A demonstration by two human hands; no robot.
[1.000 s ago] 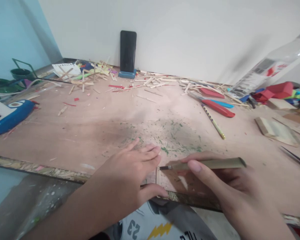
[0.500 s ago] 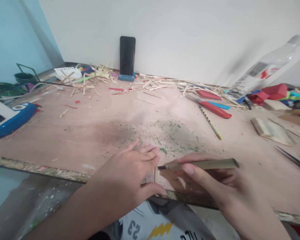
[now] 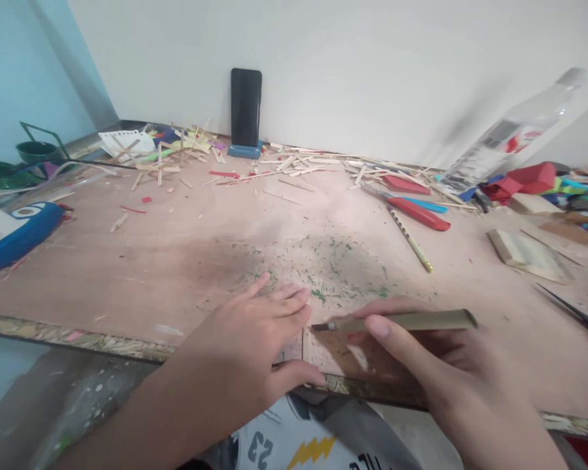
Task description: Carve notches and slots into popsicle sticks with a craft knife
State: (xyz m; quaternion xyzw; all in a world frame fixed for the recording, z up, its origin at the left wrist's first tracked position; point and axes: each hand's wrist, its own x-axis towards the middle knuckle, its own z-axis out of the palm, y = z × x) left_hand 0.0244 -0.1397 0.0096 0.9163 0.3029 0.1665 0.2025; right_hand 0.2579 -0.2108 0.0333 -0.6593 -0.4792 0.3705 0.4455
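A thin wooden stick (image 3: pixel 306 349) lies on the table by its front edge. My left hand (image 3: pixel 262 343) holds it down, with the fingers stretched beyond its far end and the thumb by the near end. In my right hand (image 3: pixel 416 356) is a craft knife (image 3: pixel 416 320) with an olive handle, pinched between thumb and fingers. Its short dark blade points left and sits right beside the stick, near my left fingertips; whether it touches the wood I cannot tell. Small green shavings (image 3: pixel 343 267) are scattered just beyond both hands.
Loose wooden sticks (image 3: pixel 304 163) line the wall around a propped phone (image 3: pixel 246 108). To the right are a red-handled knife (image 3: pixel 418 214), a patterned pencil (image 3: pixel 411 241), a wood block (image 3: pixel 529 254) and a leaning plastic bottle (image 3: pixel 509 140). A blue-and-white object (image 3: pixel 22 235) stands left.
The craft knife and my right hand have shifted slightly right, the blade drawing back a little from my left fingertips. My left hand keeps its place. The whole view has moved slightly.
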